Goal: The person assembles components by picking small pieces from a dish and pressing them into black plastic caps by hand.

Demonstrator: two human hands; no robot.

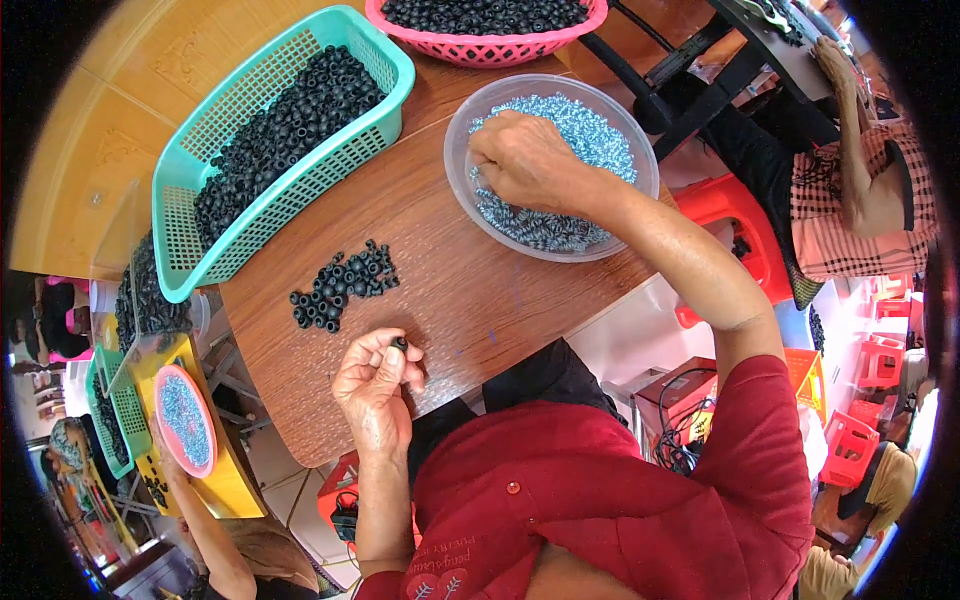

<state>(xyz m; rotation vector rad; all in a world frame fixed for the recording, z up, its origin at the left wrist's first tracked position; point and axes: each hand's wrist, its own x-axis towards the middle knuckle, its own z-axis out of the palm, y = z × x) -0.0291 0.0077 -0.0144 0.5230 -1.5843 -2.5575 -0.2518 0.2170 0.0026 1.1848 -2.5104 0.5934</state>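
We see a teal basket (285,140) of black rings on the counter (440,270). Our left hand (375,385) pinches one black ring (400,343); our right hand (525,160) digs, fingers curled, into the clear bowl (640,160) of silver screws (600,140).

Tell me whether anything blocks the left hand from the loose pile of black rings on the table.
Nothing visible does. The left hand, pinching one black ring, sits just below the pile of black rings, with only bare wooden table between them. The right hand is away in the clear bowl.
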